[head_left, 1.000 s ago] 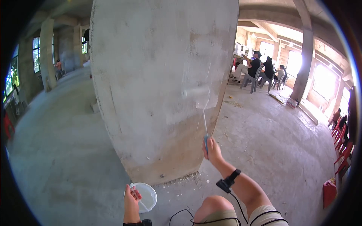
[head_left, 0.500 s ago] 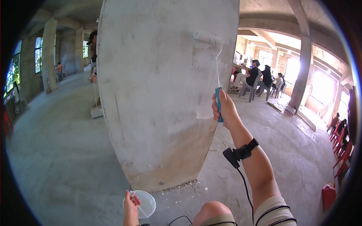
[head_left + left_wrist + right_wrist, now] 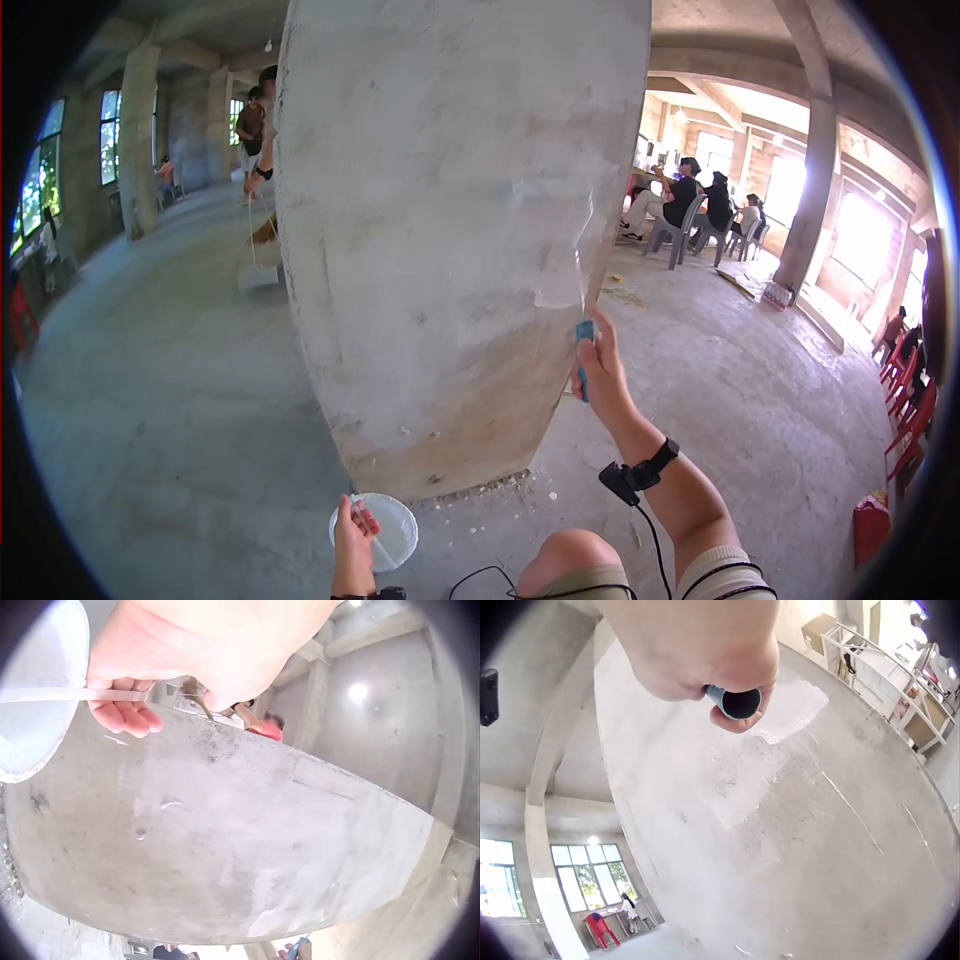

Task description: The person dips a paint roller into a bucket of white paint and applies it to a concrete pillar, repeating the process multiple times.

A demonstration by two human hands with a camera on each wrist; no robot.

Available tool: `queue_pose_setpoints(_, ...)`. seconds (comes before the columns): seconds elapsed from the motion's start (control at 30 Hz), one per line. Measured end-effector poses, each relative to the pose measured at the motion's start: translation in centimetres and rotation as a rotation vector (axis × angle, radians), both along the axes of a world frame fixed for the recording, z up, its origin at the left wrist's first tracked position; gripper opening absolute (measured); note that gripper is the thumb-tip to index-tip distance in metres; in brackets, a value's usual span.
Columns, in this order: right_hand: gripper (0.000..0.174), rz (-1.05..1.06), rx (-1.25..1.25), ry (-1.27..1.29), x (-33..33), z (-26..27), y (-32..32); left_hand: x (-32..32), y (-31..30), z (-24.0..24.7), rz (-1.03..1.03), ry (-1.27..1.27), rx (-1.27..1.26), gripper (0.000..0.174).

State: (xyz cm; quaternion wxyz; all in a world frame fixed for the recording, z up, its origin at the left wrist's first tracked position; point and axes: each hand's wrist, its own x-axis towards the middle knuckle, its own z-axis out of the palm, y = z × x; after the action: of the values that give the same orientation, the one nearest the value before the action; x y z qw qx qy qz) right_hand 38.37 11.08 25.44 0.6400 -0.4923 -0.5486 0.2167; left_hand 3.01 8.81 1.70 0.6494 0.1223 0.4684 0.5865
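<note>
Right hand (image 3: 600, 370) gripping roller handle (image 3: 585, 331), left hand (image 3: 352, 530) — pail handle (image 3: 45, 694)

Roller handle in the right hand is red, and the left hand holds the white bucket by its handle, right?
No: the roller handle in the right hand is blue, not red; the head view shows it. The left hand does hold the white bucket by its handle.

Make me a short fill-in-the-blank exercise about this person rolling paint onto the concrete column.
1. The right hand grips a roller handle that is ____ in colour.
2. The left hand holds the thin handle of a ____ tub.
3. The chairs at the far right edge are ____.

Missing words: blue; white; red.
</note>
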Motion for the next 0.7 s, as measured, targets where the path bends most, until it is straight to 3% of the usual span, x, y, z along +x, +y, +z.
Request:
queue_pose_setpoints(0.03,0.041,-0.053,0.126,-0.081,-0.5,0.5,-0.2,-0.1,-0.2,0.0,-0.009,0.001,0.019,0.046)
queue_pose_setpoints(0.07,0.041,-0.049,0.12,-0.077,-0.5,1.0,-0.3,-0.2,-0.4,0.0,-0.006,0.005,0.013,0.046)
queue_pose_setpoints(0.13,0.059,0.058,-0.056,-0.091,-0.2,2.0,-0.5,-0.1,-0.2,0.0,-0.008,-0.003,-0.002,0.047)
queue_pose_setpoints(0.23,0.06,0.034,-0.103,-0.165,-0.8,1.3,-0.7,0.0,-0.2,0.3,-0.023,-0.008,0.002,0.049)
queue_pose_setpoints(0.37,0.06,-0.05,-0.126,-0.257,-1.3,-3.8,-0.9,-0.2,-0.2,-0.2,-0.047,-0.023,0.029,0.049)
queue_pose_setpoints(0.47,0.058,-0.059,-0.122,-0.221,-1.2,-3.8,-0.5,0.4,-0.2,-0.7,-0.08,0.078,-0.045,0.046)
queue_pose_setpoints(0.53,0.056,-0.069,-0.128,-0.223,-1.2,-3.1,-0.4,1.1,-0.4,-0.6,-0.262,0.259,-0.166,0.041)
queue_pose_setpoints(0.6,0.054,-0.078,-0.104,-0.194,-1.2,-3.0,0.1,0.7,0.1,-3.3,-0.418,0.404,-0.217,0.038)
queue_pose_setpoints(0.63,0.052,-0.069,-0.096,-0.155,-1.0,-3.4,0.6,1.3,0.4,-4.8,-0.36,0.391,-0.203,0.039)
queue_pose_setpoints(0.7,0.049,-0.097,-0.051,-0.163,-0.9,-4.0,0.9,0.9,1.6,-10.6,-0.431,0.46,-0.198,0.042)
